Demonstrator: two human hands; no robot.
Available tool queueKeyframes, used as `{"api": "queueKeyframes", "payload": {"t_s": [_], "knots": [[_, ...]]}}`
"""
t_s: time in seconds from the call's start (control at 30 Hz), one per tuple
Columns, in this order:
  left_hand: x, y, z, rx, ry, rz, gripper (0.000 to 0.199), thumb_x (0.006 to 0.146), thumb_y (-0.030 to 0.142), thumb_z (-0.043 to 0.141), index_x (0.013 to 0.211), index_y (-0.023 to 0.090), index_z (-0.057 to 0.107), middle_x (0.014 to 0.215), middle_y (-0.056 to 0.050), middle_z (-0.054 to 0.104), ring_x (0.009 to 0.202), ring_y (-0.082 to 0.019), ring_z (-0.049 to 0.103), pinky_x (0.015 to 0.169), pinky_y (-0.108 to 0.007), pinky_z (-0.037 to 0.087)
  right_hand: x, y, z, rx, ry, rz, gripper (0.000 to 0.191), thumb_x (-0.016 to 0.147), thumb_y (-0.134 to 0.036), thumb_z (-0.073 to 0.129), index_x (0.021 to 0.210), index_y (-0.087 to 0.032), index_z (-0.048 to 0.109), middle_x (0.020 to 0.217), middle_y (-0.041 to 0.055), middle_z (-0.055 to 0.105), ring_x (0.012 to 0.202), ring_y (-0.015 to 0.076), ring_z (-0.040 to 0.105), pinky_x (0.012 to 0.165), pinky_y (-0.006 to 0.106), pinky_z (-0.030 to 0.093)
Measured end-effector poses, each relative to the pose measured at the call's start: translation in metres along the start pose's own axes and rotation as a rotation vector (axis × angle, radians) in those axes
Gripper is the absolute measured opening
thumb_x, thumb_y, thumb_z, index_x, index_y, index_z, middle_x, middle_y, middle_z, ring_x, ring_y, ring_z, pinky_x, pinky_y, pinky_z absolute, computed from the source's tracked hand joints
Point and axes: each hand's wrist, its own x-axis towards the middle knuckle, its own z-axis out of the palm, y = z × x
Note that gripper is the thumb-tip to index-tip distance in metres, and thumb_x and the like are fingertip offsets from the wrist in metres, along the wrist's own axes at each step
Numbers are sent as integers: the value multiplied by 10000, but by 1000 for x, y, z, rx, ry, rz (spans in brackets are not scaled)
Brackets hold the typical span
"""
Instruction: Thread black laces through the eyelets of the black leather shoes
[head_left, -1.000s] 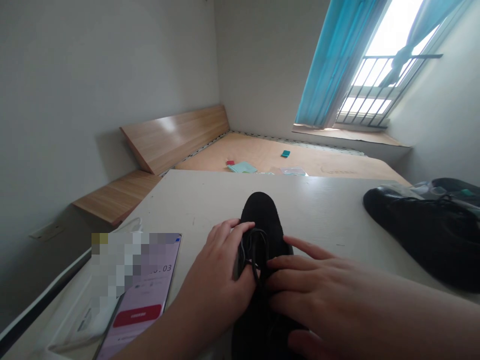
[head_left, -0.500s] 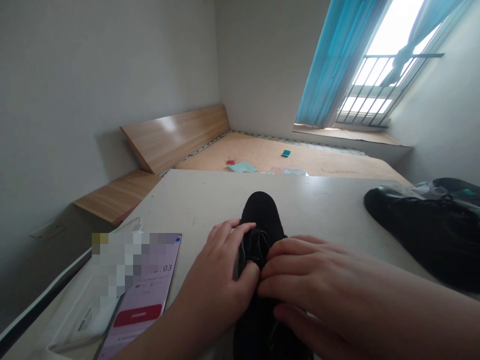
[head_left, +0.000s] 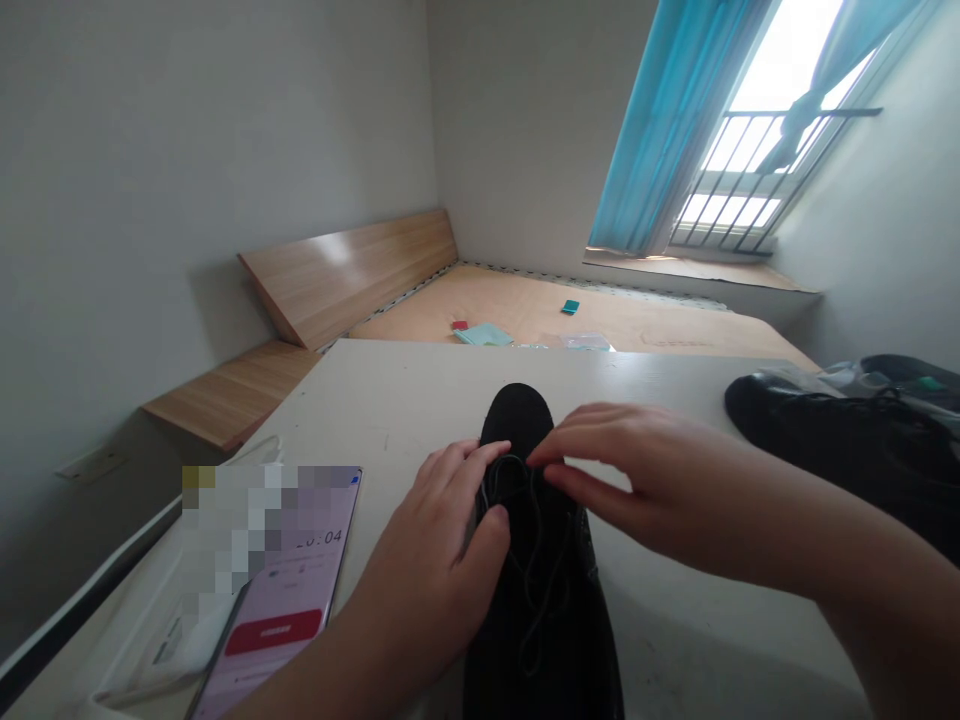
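A black lace-up shoe lies on the white tabletop in front of me, toe pointing away. My left hand grips its left side, fingers curled over the lacing area and the thumb lower down on top. Between that thumb and forefinger a loop of dark shoelace begins, and the loose lace trails down over the shoe. My right hand is raised over the right side of the shoe. Its thumb and fingertips come together on the lace near the top of the lacing.
At the right stands another black shoe, with clear plastic behind it. On the left lie a phone with a lit screen and a white item, partly blurred. Beyond the white table is a bed with small items.
My right hand has moved up and away from the middle of the shoe to the upper lacing, uncovering the trailing lace. The left hand stays in place.
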Motion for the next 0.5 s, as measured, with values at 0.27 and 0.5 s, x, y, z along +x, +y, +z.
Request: {"api": "queueKeyframes", "payload": {"t_s": [0.27,0.5], "knots": [[1,2,-3,-96,69,-7,371,911,298,379,1264,292,493,1289,-3,539,1220,-211,462,1021,-439,394,-3,-5,-10,47,135,16,214,956,-251,464,940,-263,677,887,-21,695,783,138,625,663,266,466],[1,1,-2,-78,48,-23,474,810,256,523,1279,291,472,1284,-4,536,1197,-224,484,1027,-437,404,-47,-25,27,79,646,-16,253,918,-202,504,1144,-294,571,1096,49,676,933,224,660,770,366,554]]}}
